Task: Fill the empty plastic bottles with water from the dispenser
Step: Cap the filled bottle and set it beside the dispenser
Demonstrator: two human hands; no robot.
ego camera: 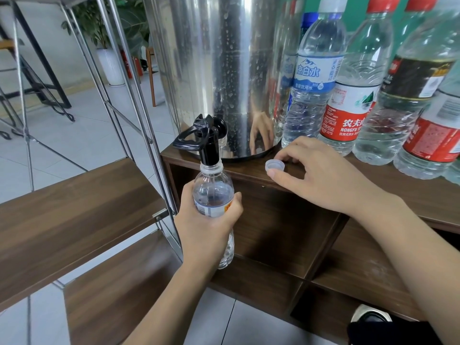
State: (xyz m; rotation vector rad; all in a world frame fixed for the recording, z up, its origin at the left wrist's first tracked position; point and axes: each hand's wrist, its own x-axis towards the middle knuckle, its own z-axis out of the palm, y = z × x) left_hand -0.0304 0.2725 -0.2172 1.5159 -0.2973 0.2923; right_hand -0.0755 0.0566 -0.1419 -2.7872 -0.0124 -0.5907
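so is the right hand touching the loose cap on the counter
Touching. The head view shows the right hand with its thumb tip against the near side of the cap and fingers curled behind it on the counter.

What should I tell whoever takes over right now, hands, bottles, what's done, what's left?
Left hand grips the uncapped bottle, mouth up under the black tap of the steel dispenser.
Right hand holds the clear cap on the wooden counter.
Done: cap off, bottle positioned.
Left: fill it, recap it. The row of capped bottles stands right of the dispenser.
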